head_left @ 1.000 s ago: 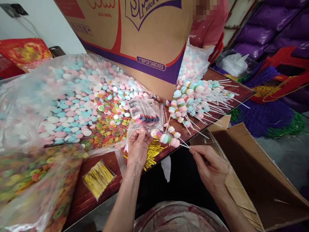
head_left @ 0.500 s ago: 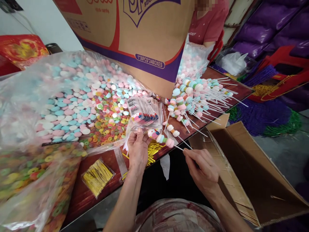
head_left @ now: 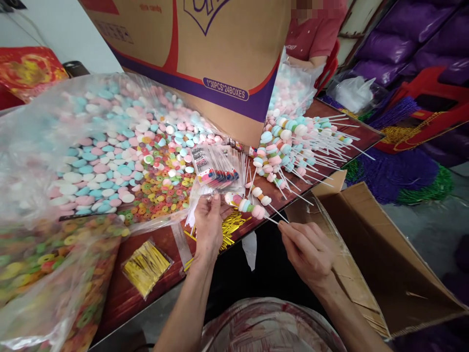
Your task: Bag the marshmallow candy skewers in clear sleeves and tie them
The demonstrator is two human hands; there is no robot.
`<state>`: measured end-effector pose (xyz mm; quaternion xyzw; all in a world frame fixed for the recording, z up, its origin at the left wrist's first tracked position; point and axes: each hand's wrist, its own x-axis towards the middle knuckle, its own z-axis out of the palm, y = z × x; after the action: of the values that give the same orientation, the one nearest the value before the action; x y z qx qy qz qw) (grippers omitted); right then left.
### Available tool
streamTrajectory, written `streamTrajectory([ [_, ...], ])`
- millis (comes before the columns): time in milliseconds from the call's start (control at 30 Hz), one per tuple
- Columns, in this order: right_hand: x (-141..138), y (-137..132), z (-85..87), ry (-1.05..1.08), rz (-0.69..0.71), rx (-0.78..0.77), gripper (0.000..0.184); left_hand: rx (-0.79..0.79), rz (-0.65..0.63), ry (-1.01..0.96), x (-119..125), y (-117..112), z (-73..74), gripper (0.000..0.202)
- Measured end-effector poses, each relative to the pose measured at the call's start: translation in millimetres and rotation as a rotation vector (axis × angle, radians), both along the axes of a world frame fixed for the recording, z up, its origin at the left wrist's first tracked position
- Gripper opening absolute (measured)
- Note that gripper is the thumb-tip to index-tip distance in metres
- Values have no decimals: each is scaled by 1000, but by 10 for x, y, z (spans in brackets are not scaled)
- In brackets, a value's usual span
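Between my hands is a candy skewer [head_left: 246,206] of pink, blue, green and white pieces on a white stick. My right hand [head_left: 308,250] pinches the lower end of that stick. My left hand [head_left: 208,222] is closed at the skewer's tip, thumb against fingers, on what looks like the edge of a clear printed bag; the bag is mostly hidden by the fingers. Just beyond lies another short candy skewer [head_left: 261,196] on the table edge. A stack of printed clear bags [head_left: 216,168] is behind my left hand, with loose gold twist ties [head_left: 232,227] beside it.
Several finished candy skewers [head_left: 289,142] are heaped at the right. A big carton [head_left: 220,63] stands behind. Bags of loose candy [head_left: 106,161] cover the left, near a packet of gold ties [head_left: 147,268]. An open cardboard box [head_left: 395,274] sits low right. A person [head_left: 311,39] sits across.
The bag's coloured print no longer shows over the skewer's tip, where candy pieces now show more plainly. Both hands stay nearly in place, and the view has shifted slightly.
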<state>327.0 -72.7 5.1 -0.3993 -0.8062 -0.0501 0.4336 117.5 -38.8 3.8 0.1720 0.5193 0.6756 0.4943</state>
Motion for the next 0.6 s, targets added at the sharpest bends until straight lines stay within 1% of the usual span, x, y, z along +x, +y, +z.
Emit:
streamTrajectory([
  [100,-41,-31,-14,32,25,-79,25,25,39,-33,16,4,10,41],
  [167,-50,-35,-4,81,21,-126,23,40,36,-62,16,5,24,41],
  [233,-49,-25,4,97,13,-129,23,51,8,-84,19,3,41,41],
  [300,-48,-10,-3,69,16,-123,22,57,-38,-87,30,-2,53,39],
  [400,-63,-2,-36,51,14,-186,16,69,-100,-87,57,-12,58,34],
  [500,-93,-19,-55,113,47,-327,16,96,-119,-119,67,-23,56,27],
  [533,-103,-27,-49,157,72,-404,17,105,-121,-136,61,-26,56,25],
  [600,-117,-36,-15,283,111,-626,17,112,-127,-184,35,-28,60,23],
])
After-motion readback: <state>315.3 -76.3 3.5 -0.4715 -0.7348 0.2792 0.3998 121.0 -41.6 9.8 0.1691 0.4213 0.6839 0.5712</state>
